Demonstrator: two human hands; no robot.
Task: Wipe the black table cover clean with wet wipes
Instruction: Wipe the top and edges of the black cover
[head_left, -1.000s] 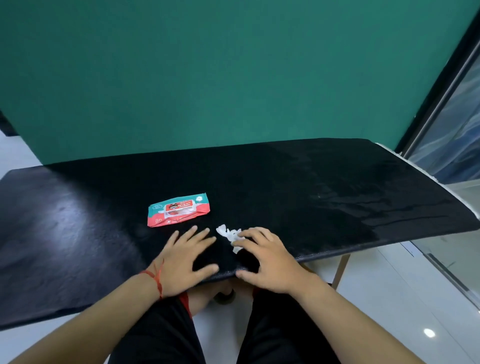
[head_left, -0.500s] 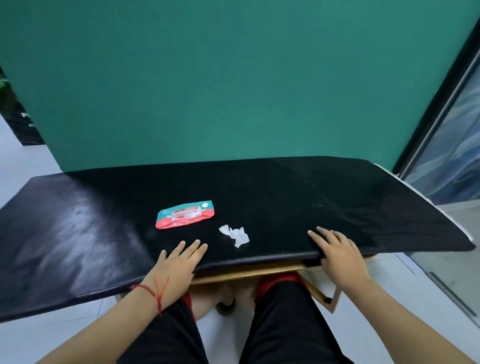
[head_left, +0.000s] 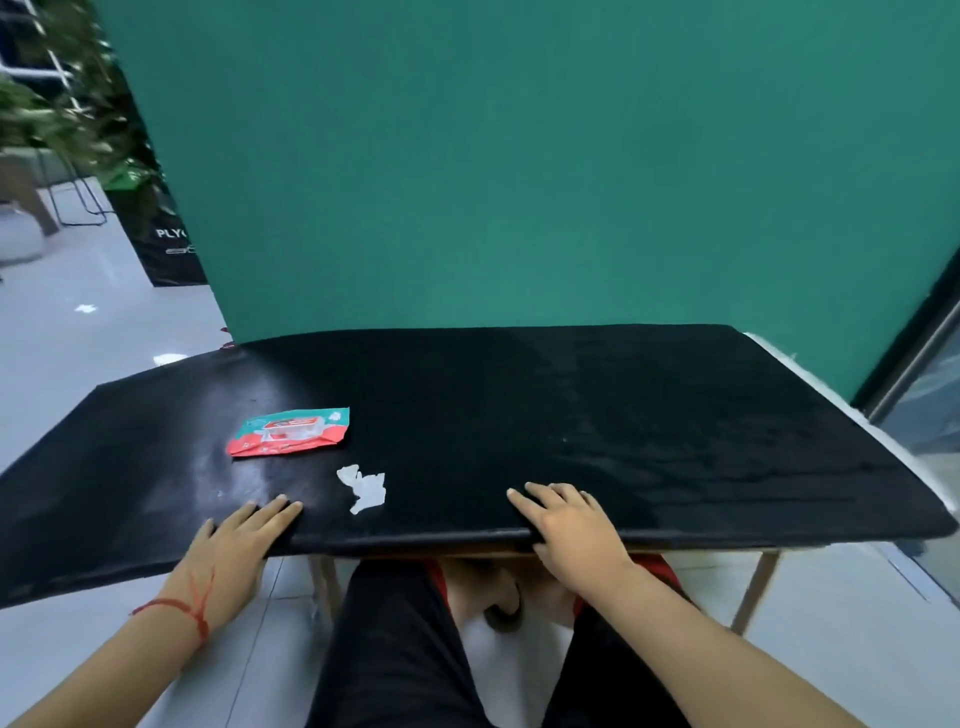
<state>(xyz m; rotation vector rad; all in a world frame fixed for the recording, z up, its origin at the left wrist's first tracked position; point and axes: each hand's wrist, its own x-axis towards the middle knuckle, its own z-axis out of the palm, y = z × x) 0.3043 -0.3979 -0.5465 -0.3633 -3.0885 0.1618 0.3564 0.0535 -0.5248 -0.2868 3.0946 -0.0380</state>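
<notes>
The black table cover (head_left: 519, 415) lies over a table in front of a green wall. On its left part rests a red and teal pack of wet wipes (head_left: 289, 432). A small crumpled white wipe (head_left: 365, 487) lies loose near the front edge, between my hands. My left hand (head_left: 236, 545), with a red string at the wrist, has straight fingers on top of the front edge and its thumb hidden beneath. My right hand (head_left: 571, 525) holds the front edge further right, fingers on top and thumb tucked under.
Light wooden table legs (head_left: 756, 592) show under the cover. My legs in black trousers (head_left: 405, 649) are below the front edge. A glass door frame (head_left: 919, 353) stands at the right, and plants and a dark sign (head_left: 156, 234) at the back left.
My right hand left the crumpled wipe and moved right to the cover's front edge. My left hand slid back to the edge. The view has pulled back and up.
</notes>
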